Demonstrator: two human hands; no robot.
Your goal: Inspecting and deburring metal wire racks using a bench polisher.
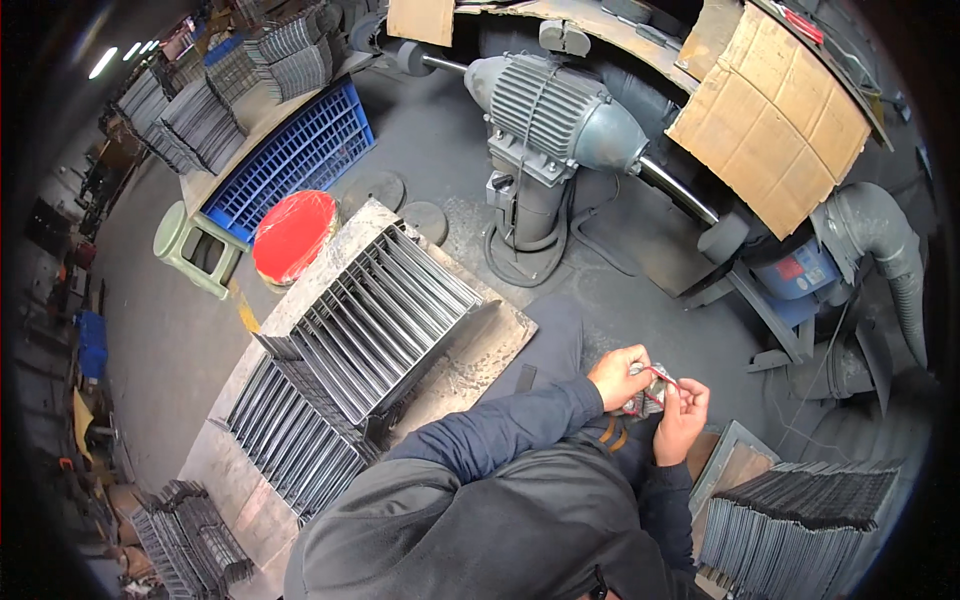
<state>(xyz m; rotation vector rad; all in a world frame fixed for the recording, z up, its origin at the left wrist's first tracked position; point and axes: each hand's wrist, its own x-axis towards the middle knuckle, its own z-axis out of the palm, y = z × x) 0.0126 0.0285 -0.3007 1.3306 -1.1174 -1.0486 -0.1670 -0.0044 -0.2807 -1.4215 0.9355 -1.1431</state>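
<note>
Close to my body, right of centre, both hands meet on a small crinkled packet (652,393), silvery with a red edge. My left hand (618,380) is closed, thumb and fingers pinching its left side. On the other side, my right hand (682,420) pinches the red edge between thumb and fingers. The packet's contents cannot be made out, and my fingers hide part of it. To the left of my forearm, a board (480,365) carries a stack of dark metal grates (385,315) and a second, lower stack (295,435).
A grey motor (550,105) with shafts on both sides stands ahead. At its right are a cardboard sheet (770,120) and a ducted hose (885,240). A red-topped stool (295,235) and a green stool (190,250) stand left. More grates (790,540) are stacked at lower right.
</note>
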